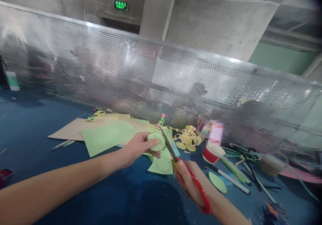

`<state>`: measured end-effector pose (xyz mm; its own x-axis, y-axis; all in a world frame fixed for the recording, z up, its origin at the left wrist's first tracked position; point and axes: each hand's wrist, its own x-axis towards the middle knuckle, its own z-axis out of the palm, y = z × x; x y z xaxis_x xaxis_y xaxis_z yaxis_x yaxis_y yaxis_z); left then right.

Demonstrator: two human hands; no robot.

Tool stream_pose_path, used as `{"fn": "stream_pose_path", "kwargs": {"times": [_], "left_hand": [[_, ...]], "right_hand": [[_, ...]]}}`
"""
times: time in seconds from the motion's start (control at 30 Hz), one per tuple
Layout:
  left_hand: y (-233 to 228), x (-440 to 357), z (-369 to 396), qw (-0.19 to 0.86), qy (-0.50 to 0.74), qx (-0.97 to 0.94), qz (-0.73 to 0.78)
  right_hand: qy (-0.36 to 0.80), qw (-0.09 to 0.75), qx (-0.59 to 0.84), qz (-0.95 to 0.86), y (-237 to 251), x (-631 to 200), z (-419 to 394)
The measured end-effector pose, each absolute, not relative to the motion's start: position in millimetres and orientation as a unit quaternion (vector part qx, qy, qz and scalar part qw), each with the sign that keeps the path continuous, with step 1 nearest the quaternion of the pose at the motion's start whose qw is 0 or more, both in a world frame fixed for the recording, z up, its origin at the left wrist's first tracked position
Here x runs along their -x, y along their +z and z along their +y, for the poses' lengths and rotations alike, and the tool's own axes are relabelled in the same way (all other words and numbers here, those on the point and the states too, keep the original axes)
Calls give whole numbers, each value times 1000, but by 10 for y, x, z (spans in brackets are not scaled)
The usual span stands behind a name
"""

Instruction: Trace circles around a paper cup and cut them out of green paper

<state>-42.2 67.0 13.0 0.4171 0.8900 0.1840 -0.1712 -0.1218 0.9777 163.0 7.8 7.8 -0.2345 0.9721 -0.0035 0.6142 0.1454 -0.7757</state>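
Observation:
My left hand (141, 148) pinches a piece of light green paper (156, 142), its thumb lying over a rounded part at the top. Below the fingers hangs more of the green paper with a drawn circle (163, 164) on it. Red-handled scissors (193, 176) are gripped in my right hand (188, 178). Their blades point up and to the left, right beside the edge of the rounded part. Whether the blades touch the paper I cannot tell. On the table, right of my right hand, lies a loose green paper oval (217, 182).
Green sheets (108, 136) lie over brown paper (67, 130) at the left. Yellow paper scraps (188, 138) are heaped behind the scissors. A red and white cup (213, 153), a white marker (233, 182) and tangled strips are at the right. A perforated metal screen (113, 60) runs along the back.

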Motion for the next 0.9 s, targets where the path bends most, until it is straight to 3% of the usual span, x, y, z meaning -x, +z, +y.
{"fn": "stream_pose_path", "kwargs": {"times": [0.9], "left_hand": [[102,462,774,583,468,-593,300]], "right_hand": [[330,268,572,-701,77,-1614,60]]}}
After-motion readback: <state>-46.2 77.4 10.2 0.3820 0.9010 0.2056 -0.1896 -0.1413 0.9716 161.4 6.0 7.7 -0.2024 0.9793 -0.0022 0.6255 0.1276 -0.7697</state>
